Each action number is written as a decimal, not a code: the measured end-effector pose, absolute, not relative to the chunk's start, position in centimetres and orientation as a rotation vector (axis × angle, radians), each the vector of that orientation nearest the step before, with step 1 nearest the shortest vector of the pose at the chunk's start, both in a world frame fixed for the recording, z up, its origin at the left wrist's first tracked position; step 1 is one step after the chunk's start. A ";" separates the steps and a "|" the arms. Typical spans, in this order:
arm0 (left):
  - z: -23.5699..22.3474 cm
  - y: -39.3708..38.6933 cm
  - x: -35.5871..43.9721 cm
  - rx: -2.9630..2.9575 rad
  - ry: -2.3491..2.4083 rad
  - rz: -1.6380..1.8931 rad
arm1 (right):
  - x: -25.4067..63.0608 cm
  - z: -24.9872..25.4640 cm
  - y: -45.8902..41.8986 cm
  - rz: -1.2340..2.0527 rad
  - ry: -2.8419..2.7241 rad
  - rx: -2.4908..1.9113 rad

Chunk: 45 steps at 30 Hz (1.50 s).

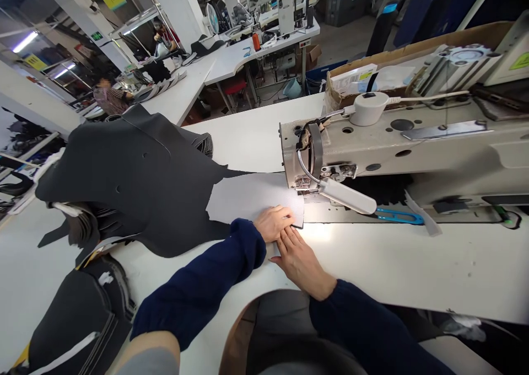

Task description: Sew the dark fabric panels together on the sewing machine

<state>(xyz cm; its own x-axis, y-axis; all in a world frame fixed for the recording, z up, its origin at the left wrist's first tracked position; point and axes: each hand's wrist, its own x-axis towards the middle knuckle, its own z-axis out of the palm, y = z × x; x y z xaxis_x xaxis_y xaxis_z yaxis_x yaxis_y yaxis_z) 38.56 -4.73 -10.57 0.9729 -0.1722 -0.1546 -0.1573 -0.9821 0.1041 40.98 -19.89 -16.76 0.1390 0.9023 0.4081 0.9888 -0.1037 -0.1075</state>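
Observation:
A light grey textured piece lies on the table at the sewing machine, its right end beside the needle area. My left hand is on this piece near its front edge, fingers bent and close together, holding it. Against the left fingers rest the fingertips of my right hand, at the front edge of the piece. Its fingers are stretched out, with the thumb apart. What lies under both hands is hidden. A large dark grey sheet spreads to the left, partly under the light piece.
A lamp lights the needle area. Blue thread snips lie on the machine bed. Stacked dark pieces sit at lower left. A cardboard box stands behind the machine. Other people work at far tables.

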 end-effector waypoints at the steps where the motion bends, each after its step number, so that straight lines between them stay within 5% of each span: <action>1: -10.6 -4.7 38.7 3.035 -0.238 -0.240 | 41.1 -16.7 -19.7 -0.329 -1.822 -2.082; 31: -10.6 -2.4 45.8 3.128 0.076 -0.238 | 47.0 -17.0 -14.7 -0.352 -1.754 -2.147; 45: -11.2 -2.5 45.0 3.159 0.056 -0.166 | 43.3 -16.3 -24.8 -0.379 -1.642 -2.307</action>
<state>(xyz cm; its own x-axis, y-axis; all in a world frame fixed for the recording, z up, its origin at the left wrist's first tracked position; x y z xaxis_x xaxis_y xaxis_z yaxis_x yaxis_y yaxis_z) 45.04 -2.49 -11.16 0.9938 0.0366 -0.1047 0.0343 -0.9991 -0.0238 43.28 -24.83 -16.29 0.3184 0.8722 0.3713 0.9467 -0.3125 -0.0778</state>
